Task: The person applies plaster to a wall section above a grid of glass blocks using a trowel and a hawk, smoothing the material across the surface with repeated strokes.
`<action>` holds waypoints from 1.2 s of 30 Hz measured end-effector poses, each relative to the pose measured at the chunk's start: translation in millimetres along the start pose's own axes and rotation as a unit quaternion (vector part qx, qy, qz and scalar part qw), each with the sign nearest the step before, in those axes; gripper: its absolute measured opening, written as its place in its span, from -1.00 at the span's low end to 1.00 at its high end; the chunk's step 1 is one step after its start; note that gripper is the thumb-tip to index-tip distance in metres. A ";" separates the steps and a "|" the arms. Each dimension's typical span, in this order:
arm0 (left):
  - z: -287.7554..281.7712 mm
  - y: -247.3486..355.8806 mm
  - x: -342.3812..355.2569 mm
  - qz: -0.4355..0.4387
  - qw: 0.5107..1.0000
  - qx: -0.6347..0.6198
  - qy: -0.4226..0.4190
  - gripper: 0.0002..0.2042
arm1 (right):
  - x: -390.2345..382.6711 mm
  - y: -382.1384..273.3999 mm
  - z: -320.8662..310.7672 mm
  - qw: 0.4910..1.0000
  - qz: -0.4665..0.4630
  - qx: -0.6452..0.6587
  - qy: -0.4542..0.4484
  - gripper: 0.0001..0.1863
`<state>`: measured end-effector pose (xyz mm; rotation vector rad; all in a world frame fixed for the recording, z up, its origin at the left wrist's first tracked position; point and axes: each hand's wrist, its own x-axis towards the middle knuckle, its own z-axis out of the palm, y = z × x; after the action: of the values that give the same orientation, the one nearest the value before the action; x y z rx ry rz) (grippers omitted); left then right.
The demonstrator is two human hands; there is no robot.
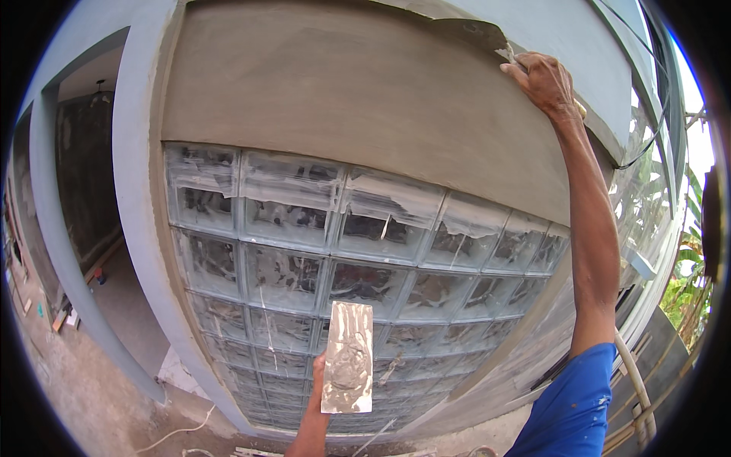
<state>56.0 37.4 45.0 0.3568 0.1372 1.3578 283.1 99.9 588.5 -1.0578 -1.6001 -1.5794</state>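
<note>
My right hand [544,80] is raised high at the upper right, its fingers closed around a tool that looks like a putty knife. The dark blade [476,32] lies along the top edge of the grey-brown plastered wall panel [358,99], with a pale smear of putty near my fingers. Low in the middle, my left hand [318,372] grips a flat rectangular metal trowel [348,392] from behind. Wet grey putty [350,358] is heaped and smeared on its face. Most of my left fingers are hidden behind it.
Below the panel stands a glass block wall [289,274], its top row streaked with white. To the left is a doorway [87,167] between pale blue columns. A dark cable [647,148] hangs at right, near bamboo poles [632,373]. A pale hose [179,433] lies on the ground.
</note>
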 end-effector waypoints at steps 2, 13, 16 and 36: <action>6.1 1.1 -1.4 -0.016 1.000 -0.019 -0.005 -0.68 | 11.3 -11.8 5.2 1.000 -0.005 0.008 0.003 -0.60; -6.3 4.3 -2.7 0.012 1.000 -0.028 -0.007 -0.65 | 26.4 -41.8 -2.2 0.998 0.031 -0.008 -0.053 -0.59; -7.1 4.4 -2.4 0.015 1.000 -0.020 -0.001 -0.63 | 16.1 -24.9 3.5 0.999 0.027 -0.016 -0.039 -0.60; -2.9 5.6 -7.3 0.005 1.000 0.023 0.011 -0.71 | -24.0 -44.2 -20.3 0.934 0.163 0.248 -0.200 -0.53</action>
<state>48.4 31.7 43.3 0.3819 0.1854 1.3699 253.5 79.4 547.9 -1.3206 -1.8332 -0.7092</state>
